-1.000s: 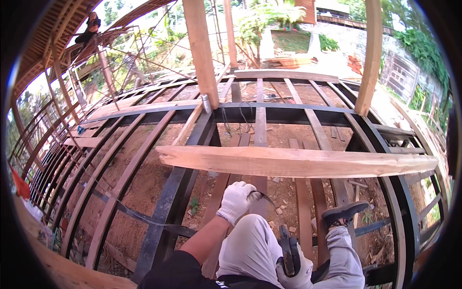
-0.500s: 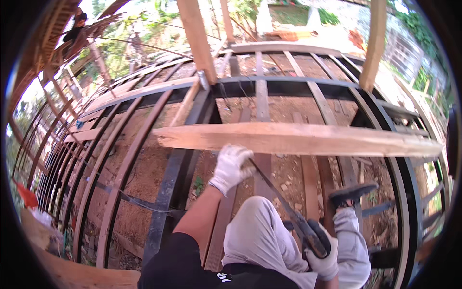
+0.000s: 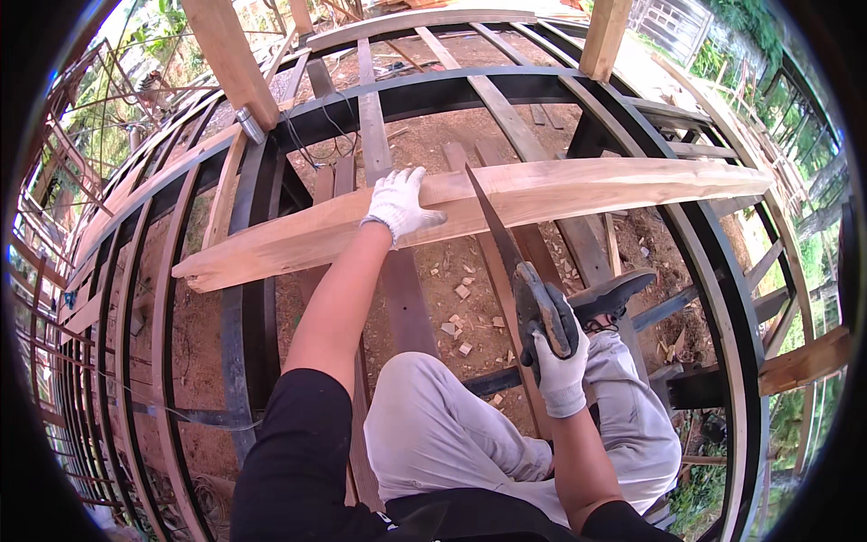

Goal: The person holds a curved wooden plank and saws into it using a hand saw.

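A long, pale wooden beam (image 3: 560, 194) lies crosswise in front of me, its left end slightly nearer. My left hand (image 3: 400, 206), in a white glove, rests on top of it with fingers spread and thumb out to the right. My right hand (image 3: 562, 366), gloved too, is wrapped round the dark handle of a handsaw (image 3: 502, 230). The saw's blade points up and away, crossing the beam's near face just right of my left hand. Whether the teeth touch the wood, I cannot tell.
Dark metal joists (image 3: 248, 334) and narrow wooden slats form an open frame over bare soil. Wood offcuts (image 3: 463, 291) are scattered below. Upright posts (image 3: 230, 63) stand beyond the beam. My bent knees and a dark shoe (image 3: 614, 296) are close to the saw.
My left hand has shifted right along the beam and lies over its top. The saw has risen, its blade now across the beam. The beam appears more tilted, and my view has turned.
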